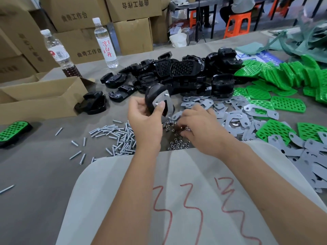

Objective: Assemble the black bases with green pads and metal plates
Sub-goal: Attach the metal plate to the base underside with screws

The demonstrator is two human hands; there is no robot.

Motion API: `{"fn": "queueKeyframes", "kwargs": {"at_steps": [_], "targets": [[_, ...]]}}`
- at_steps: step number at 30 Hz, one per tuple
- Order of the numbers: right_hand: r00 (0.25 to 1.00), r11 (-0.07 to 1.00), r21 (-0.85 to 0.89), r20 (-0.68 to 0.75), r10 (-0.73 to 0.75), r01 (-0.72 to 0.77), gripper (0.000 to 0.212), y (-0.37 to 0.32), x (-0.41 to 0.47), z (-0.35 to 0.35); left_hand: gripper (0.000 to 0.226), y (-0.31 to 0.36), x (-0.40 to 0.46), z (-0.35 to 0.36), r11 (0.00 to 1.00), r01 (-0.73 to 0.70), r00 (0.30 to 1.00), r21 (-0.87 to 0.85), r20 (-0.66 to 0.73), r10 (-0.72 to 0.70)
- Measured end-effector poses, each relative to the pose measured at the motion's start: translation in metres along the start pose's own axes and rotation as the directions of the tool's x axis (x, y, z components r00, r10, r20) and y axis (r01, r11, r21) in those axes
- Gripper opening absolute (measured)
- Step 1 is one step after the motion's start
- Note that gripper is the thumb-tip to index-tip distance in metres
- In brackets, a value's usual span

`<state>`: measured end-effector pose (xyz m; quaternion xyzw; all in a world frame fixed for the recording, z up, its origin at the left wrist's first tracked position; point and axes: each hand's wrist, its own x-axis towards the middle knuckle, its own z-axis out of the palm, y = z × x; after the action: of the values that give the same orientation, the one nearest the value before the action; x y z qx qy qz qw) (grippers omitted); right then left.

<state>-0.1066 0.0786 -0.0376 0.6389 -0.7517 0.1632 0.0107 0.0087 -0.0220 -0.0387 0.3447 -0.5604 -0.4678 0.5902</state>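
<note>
My left hand (pixel 146 119) holds a black base (pixel 154 94) tilted on edge, with a metal plate (pixel 160 100) against its underside and a bolt end sticking out near the top. My right hand (pixel 200 126) rests fingers-down on the pile of small nuts (pixel 177 140); whether it pinches one is hidden. A heap of black bases (pixel 185 75) lies behind. Green pads (pixel 286 103) spread to the right. Grey metal plates (pixel 235 119) lie scattered right of my right hand. Bolts (pixel 118 137) lie in a pile to the left.
An open cardboard box (pixel 40 96) stands at the left with a black base (pixel 92 103) beside it. One finished piece with a green pad (pixel 12 131) lies at the far left. Two water bottles (pixel 106 43) and stacked cartons stand behind. A person sits on an orange stool far back.
</note>
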Motion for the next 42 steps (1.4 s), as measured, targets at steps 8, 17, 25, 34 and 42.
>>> {"fn": "queueKeyframes", "kwargs": {"at_steps": [8,17,25,34,42], "targets": [[0.990,0.966,0.259,-0.142,0.018,0.019,0.009,0.007,-0.007,-0.001,0.028,0.000,0.008,-0.005,0.818,0.519,0.854,-0.248,0.097,-0.512],[0.898,0.653,0.754,-0.332,0.288,0.070,0.017,0.018,-0.012,-0.004,0.017,0.011,0.009,-0.012,0.660,0.697,0.714,-0.280,0.355,-0.603],[0.891,0.442,0.892,-0.273,0.362,0.093,0.021,0.020,-0.012,-0.009,0.018,0.016,0.006,-0.016,0.532,0.795,0.594,-0.292,0.552,-0.585],[0.864,0.396,0.909,-0.298,0.406,0.127,0.021,0.021,-0.013,-0.014,0.025,0.018,0.000,-0.018,0.593,0.685,0.668,-0.422,0.689,-0.281],[0.859,0.385,0.915,-0.290,0.422,0.120,0.017,0.020,-0.012,-0.013,0.070,0.021,-0.005,-0.017,0.563,0.682,0.663,-0.467,0.719,-0.208]]}}
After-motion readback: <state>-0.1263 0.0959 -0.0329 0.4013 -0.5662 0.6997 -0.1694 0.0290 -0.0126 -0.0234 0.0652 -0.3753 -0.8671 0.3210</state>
